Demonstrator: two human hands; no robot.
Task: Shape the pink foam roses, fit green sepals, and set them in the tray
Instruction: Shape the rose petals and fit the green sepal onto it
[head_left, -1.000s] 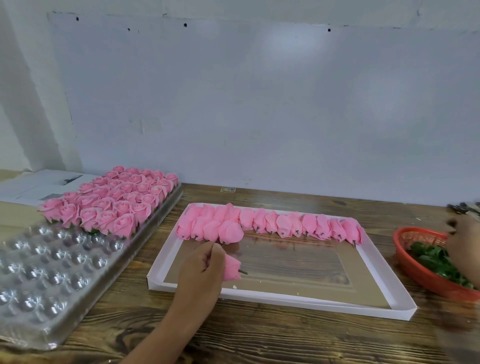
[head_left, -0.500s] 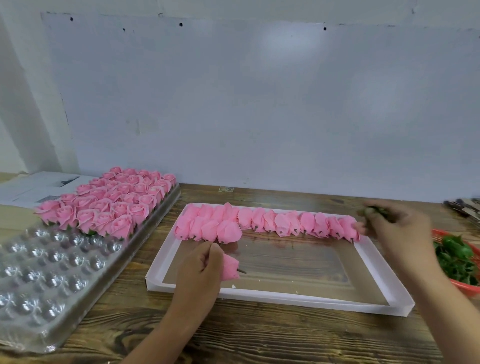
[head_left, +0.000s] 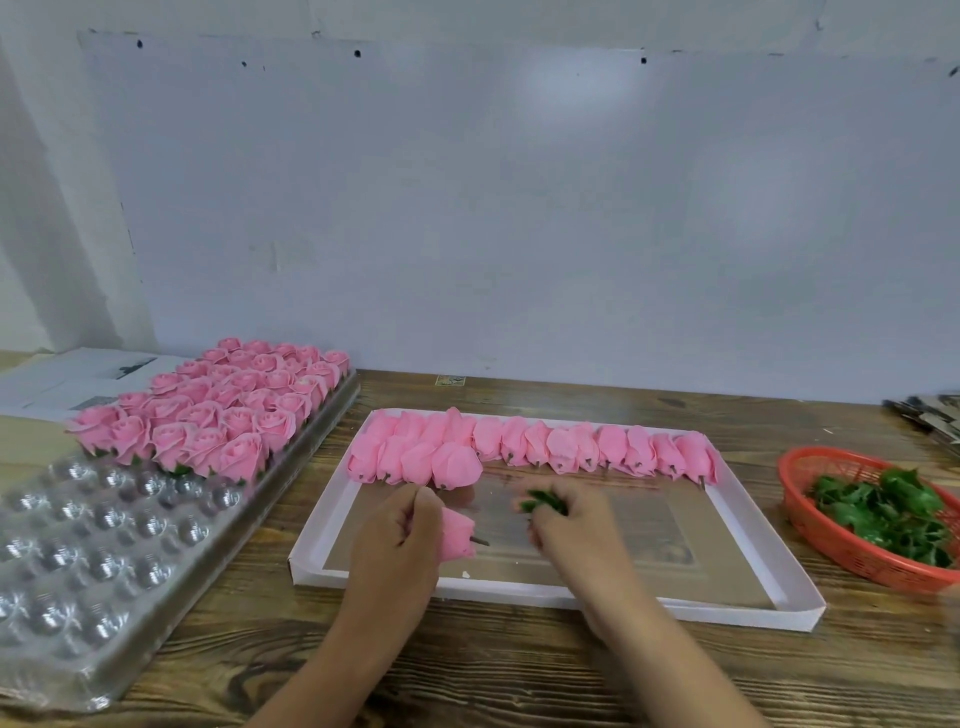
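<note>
Your left hand (head_left: 397, 540) had its fingers curled around a pink foam rosebud (head_left: 457, 532), held over the near part of the white cardboard tray (head_left: 545, 590), with the short dark stem (head_left: 480, 541) pointing right toward your other hand. Your right hand (head_left: 569, 525) was curled too, pinching a green sepal (head_left: 543, 503) at its fingertips, just beside the stem end and not yet on it.

The bud looked very light and soft, so a firm squeeze would likely crease the petals; holding it low around the base, as you did, seemed the safest place. The sepal looked thin and floppy, and it probably handles best pinched near its centre so its hole can slide over the stem.

Unshaped buds (head_left: 535, 449) lay in a row along the far edge of the cardboard tray, stems toward you. Finished roses (head_left: 218, 415) filled the far part of the clear plastic cell tray (head_left: 104, 525) at your left, and its near cells stood open for more. The red basket (head_left: 831, 525) of sepals (head_left: 893, 514) sat at your right on the wooden table (head_left: 519, 670). I judged you were mid-way through fitting this one.
</note>
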